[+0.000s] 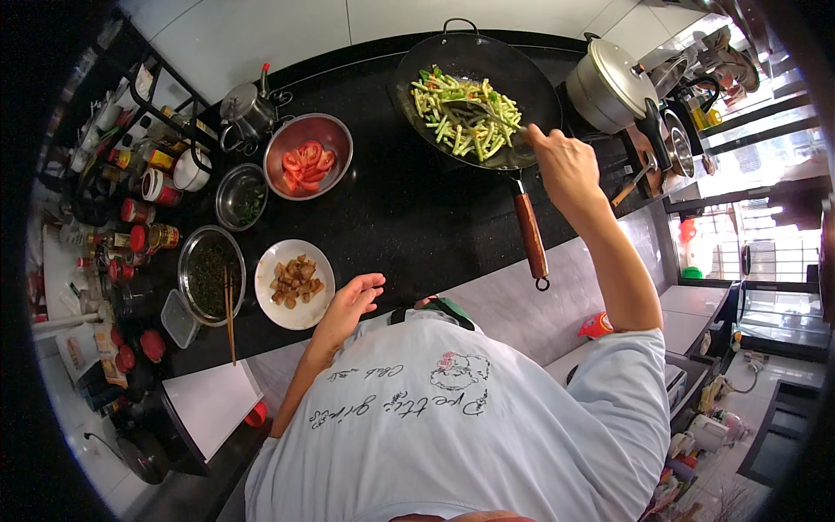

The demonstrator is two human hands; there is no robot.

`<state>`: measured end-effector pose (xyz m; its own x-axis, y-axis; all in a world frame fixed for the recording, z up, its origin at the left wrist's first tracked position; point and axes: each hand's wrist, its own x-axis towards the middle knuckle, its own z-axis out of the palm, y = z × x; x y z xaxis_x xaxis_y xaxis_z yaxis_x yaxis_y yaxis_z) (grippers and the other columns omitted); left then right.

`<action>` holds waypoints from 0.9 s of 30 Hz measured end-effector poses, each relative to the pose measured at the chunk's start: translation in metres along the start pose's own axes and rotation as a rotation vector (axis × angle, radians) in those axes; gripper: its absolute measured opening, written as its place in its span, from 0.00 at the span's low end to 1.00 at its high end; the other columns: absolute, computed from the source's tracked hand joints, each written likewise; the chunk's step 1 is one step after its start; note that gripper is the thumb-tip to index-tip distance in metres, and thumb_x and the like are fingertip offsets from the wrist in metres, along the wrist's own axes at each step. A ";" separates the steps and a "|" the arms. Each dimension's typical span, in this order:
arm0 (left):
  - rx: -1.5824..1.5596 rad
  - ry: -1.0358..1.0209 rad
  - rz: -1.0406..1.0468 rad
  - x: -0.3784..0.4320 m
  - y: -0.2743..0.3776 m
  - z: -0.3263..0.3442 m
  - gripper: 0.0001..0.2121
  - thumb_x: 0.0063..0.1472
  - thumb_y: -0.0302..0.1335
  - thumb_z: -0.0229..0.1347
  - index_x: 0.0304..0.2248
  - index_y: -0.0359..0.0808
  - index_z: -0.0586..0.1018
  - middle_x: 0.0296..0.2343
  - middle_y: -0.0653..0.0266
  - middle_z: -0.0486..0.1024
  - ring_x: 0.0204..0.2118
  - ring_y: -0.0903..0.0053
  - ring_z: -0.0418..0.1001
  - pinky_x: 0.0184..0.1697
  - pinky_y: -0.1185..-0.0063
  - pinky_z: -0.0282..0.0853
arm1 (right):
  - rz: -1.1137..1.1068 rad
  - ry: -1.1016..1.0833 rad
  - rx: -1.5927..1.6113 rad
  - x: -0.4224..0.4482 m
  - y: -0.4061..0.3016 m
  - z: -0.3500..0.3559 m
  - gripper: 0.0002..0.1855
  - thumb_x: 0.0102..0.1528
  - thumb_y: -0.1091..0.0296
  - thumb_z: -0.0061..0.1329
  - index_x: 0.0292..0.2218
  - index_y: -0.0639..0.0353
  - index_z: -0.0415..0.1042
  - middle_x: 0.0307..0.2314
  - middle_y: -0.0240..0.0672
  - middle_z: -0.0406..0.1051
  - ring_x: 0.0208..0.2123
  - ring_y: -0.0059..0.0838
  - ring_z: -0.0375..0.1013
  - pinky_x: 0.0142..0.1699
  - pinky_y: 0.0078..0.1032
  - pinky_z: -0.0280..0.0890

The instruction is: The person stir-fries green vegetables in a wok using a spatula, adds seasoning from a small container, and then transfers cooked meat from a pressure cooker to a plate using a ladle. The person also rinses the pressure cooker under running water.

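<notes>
My right hand (566,160) grips the handle of a metal spatula (471,109) above the right side of a black wok (535,85). The spatula's head rests among chopped green beans (479,134) mixed with bits of green and red pepper. From the wok's near side a wooden handle (530,235) points towards me. My left hand (352,303) hangs by the counter's front edge, fingers slightly apart and holding nothing. Close to its left stands a white plate (266,303) of browned, diced meat or similar pieces (297,282).
Behind the plate are a steel bowl (344,137) of sliced tomatoes (306,166) and a smaller bowl (222,199) of greens. Chopsticks (229,313) lie across another steel bowl (184,274). A kettle (241,107), sauce jars (160,186) and a pressure cooker (603,85) flank the black counter (417,222).
</notes>
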<state>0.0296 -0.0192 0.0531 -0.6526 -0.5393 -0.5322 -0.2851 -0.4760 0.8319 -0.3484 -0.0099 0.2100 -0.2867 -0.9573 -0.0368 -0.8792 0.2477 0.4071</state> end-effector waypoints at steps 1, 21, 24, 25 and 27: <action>0.007 -0.003 0.004 0.000 0.001 0.000 0.16 0.67 0.29 0.44 0.51 0.34 0.69 0.49 0.64 0.70 0.51 0.78 0.68 0.50 0.79 0.65 | 0.031 0.002 -0.019 0.009 -0.003 0.007 0.09 0.56 0.74 0.43 0.40 0.56 0.68 0.30 0.42 0.74 0.32 0.38 0.78 0.33 0.30 0.73; -0.012 0.006 0.015 0.003 0.001 0.006 0.17 0.67 0.32 0.44 0.52 0.35 0.69 0.50 0.64 0.69 0.52 0.78 0.68 0.50 0.79 0.65 | 0.061 0.083 0.091 0.030 0.033 0.016 0.12 0.60 0.69 0.38 0.43 0.48 0.72 0.31 0.41 0.74 0.33 0.41 0.77 0.35 0.35 0.71; -0.009 -0.007 0.019 0.007 0.004 0.005 0.18 0.68 0.33 0.44 0.53 0.35 0.68 0.51 0.64 0.68 0.53 0.77 0.67 0.51 0.78 0.64 | 0.061 0.213 0.090 0.025 0.067 0.008 0.12 0.58 0.69 0.40 0.40 0.49 0.75 0.33 0.39 0.76 0.37 0.39 0.76 0.39 0.35 0.71; -0.022 0.018 0.014 0.005 0.001 0.004 0.17 0.67 0.31 0.44 0.53 0.35 0.69 0.50 0.64 0.69 0.52 0.78 0.68 0.50 0.79 0.65 | 0.071 0.141 0.074 0.021 0.073 -0.012 0.12 0.57 0.69 0.41 0.39 0.52 0.75 0.32 0.40 0.76 0.37 0.42 0.76 0.41 0.36 0.70; -0.039 0.044 -0.002 0.004 -0.004 0.004 0.16 0.67 0.30 0.44 0.52 0.34 0.69 0.50 0.64 0.70 0.51 0.78 0.69 0.49 0.79 0.65 | 0.067 0.081 0.034 0.009 0.088 -0.044 0.11 0.56 0.67 0.42 0.36 0.55 0.76 0.31 0.43 0.76 0.36 0.43 0.76 0.41 0.37 0.70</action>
<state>0.0256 -0.0169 0.0480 -0.6206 -0.5674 -0.5413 -0.2589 -0.5033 0.8244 -0.4117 -0.0030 0.2854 -0.3145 -0.9471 0.0636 -0.8718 0.3147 0.3753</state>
